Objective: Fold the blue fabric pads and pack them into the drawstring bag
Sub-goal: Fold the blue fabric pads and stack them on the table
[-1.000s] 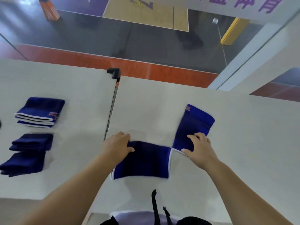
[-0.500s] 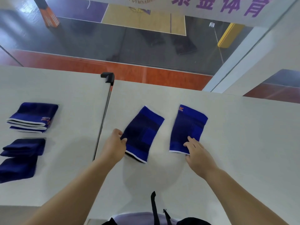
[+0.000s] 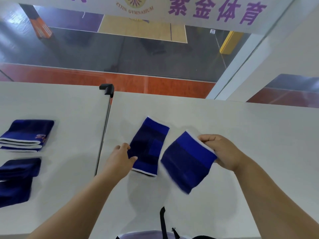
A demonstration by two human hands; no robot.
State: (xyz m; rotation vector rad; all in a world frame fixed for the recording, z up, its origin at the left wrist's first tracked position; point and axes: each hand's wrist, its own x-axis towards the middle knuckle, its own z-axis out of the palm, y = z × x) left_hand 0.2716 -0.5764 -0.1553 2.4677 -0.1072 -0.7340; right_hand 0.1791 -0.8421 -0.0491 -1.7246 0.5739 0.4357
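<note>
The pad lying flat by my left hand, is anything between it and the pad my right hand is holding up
Nothing visible. The flat pad lies under the left hand's fingertips, and the lifted pad, pinched by the right hand, hangs just beside it. Only a narrow strip of bare table shows between them.

Two white tables [image 3: 224,128] pushed side by side, narrow gap between.
On the left one, a folded stack of pads [image 3: 25,135] and two darker folded pieces [image 3: 17,180]; on the right, one blue pad [image 3: 148,145] lying flat.
</note>
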